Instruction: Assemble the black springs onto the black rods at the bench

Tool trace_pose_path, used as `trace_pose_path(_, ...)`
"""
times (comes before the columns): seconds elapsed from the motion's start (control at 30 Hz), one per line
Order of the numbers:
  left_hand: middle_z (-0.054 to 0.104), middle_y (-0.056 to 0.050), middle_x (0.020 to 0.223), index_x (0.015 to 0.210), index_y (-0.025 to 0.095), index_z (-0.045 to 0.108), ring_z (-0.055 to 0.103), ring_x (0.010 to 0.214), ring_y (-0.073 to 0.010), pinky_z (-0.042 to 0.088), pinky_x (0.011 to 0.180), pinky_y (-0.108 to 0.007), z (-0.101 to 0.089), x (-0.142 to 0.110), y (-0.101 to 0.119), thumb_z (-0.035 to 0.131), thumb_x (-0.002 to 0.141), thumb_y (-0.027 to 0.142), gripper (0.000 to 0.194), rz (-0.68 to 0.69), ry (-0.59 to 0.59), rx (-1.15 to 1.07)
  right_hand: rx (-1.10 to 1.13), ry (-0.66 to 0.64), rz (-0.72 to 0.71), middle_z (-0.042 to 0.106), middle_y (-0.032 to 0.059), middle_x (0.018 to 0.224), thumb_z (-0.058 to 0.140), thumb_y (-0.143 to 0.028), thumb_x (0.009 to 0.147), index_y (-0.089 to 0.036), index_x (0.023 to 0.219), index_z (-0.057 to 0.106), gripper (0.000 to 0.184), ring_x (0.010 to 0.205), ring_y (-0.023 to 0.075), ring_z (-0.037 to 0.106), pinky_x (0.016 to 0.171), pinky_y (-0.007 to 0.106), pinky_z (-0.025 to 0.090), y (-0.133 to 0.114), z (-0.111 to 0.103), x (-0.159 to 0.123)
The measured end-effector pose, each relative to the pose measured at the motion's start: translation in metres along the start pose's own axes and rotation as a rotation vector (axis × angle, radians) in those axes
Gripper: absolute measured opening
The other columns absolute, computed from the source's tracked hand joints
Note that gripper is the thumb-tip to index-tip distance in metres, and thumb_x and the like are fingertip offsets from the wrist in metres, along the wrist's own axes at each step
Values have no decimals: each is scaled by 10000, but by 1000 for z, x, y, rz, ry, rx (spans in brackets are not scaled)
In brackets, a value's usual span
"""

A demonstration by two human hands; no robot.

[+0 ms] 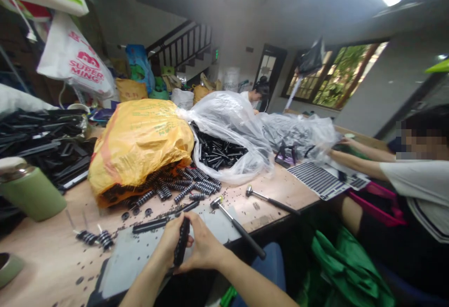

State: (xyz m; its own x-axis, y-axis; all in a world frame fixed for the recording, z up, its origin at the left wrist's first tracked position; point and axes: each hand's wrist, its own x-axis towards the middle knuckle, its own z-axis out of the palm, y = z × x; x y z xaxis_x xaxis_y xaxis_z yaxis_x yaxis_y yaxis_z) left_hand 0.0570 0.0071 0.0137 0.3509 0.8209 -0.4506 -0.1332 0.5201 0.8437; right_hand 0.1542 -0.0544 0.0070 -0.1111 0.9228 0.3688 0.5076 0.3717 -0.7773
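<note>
Between my hands, over the table's front edge, a dark ribbed rod-shaped part (pixel 181 241) stands nearly upright. My left hand (pixel 169 244) is wrapped round it from the left. My right hand (pixel 205 246) spans it from the other side, fingers near its top and thumb near its bottom. Under them lies a grey board (pixel 131 262). On that board, just behind my hands, is a long black strip (pixel 150 225). A hammer (pixel 238 227) rests right of my hands, its head on the board. Ribbed black-and-silver rolls (pixel 196 187) are heaped farther back.
A yellow sack (pixel 140 134) and a clear plastic bag (pixel 228 115) of black parts stand behind. Another hammer (pixel 271 200) lies to the right. A green bottle (pixel 33 190) is at left. One person (pixel 414 171) sits at right, handling a bag; another (pixel 257 96) is behind.
</note>
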Motion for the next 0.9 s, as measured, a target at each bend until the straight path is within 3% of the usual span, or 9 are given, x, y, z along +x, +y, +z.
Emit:
trace_pose_path(0.1, 442, 53, 412, 638, 163, 486, 455, 309, -109, 371, 314, -216, 0, 6, -2, 535, 751, 395, 263, 0, -41, 54, -44, 62, 32, 392, 107, 1260, 804, -334, 339, -193, 1281, 253, 1100, 1163, 262, 398, 1008, 381, 330, 9, 5, -2)
trace_pose_path(0.17, 508, 19, 475, 659, 163, 537, 515, 398, -143, 435, 383, -262, -2, 11, -7, 537, 719, 412, 256, 104, -48, 176, -100, 102, 64, 390, 112, 1266, 799, -341, 308, -185, 1285, 252, 1130, 1164, 278, 387, 1008, 393, 329, 19, 11, -4)
trace_pose_path(0.3, 626, -71, 761, 780, 178, 655, 601, 747, -252, 509, 680, -383, -13, 29, -32, 578, 615, 415, 299, 659, -25, 667, -260, 190, 208, 426, 151, 1222, 755, -302, 372, -119, 1281, 284, 1039, 1126, 311, 411, 1003, 438, 317, 42, 22, -11)
trace_pose_path(0.4, 631, -89, 787, 873, 188, 673, 603, 739, -257, 504, 715, -393, -23, 47, -59, 525, 648, 336, 307, 981, -36, 975, -358, 196, 301, 444, 160, 1211, 699, -260, 474, -100, 1291, 288, 929, 1119, 310, 425, 993, 438, 325, 49, 24, -17)
trace_pose_path(0.53, 654, -83, 808, 952, 199, 652, 619, 706, -199, 507, 657, -290, -38, 65, -75, 394, 776, 208, 312, 1260, -123, 1191, -526, 137, 395, 391, 144, 1297, 729, -359, 507, -161, 1321, 273, 954, 1166, 317, 390, 953, 434, 362, 43, -2, -28)
trace_pose_path(0.63, 662, -83, 833, 993, 181, 634, 618, 733, -166, 479, 657, -248, -49, 60, -66, 339, 838, 162, 334, 1473, -167, 1315, -826, 320, 714, 496, 140, 1187, 670, -359, 668, -165, 1186, 462, 590, 1104, 301, 445, 901, 443, 376, 40, -37, -40)
trace_pose_path(0.67, 663, -84, 839, 1006, 174, 627, 614, 739, -166, 466, 655, -255, -51, 53, -61, 342, 850, 162, 326, 1511, -157, 1371, -903, 320, 796, 554, 138, 1082, 632, -338, 722, -151, 1055, 547, 392, 1046, 291, 485, 865, 431, 392, 41, -49, -44)
trace_pose_path(0.73, 664, -84, 863, 1038, 174, 610, 602, 770, -183, 431, 659, -287, -51, 37, -53, 382, 855, 170, 293, 1502, -87, 1512, -930, 280, 817, 592, 156, 959, 540, -264, 805, -117, 916, 581, 189, 980, 281, 523, 816, 406, 401, 43, -66, -50)
trace_pose_path(0.9, 657, -84, 935, 1089, 178, 576, 572, 865, -207, 368, 740, -354, -39, 9, -45, 417, 805, 50, 350, 1345, 13, 1665, -834, 144, 712, 628, 81, 783, 286, -294, 929, -160, 858, 530, 286, 740, 187, 601, 634, 262, 398, 23, -71, -59)
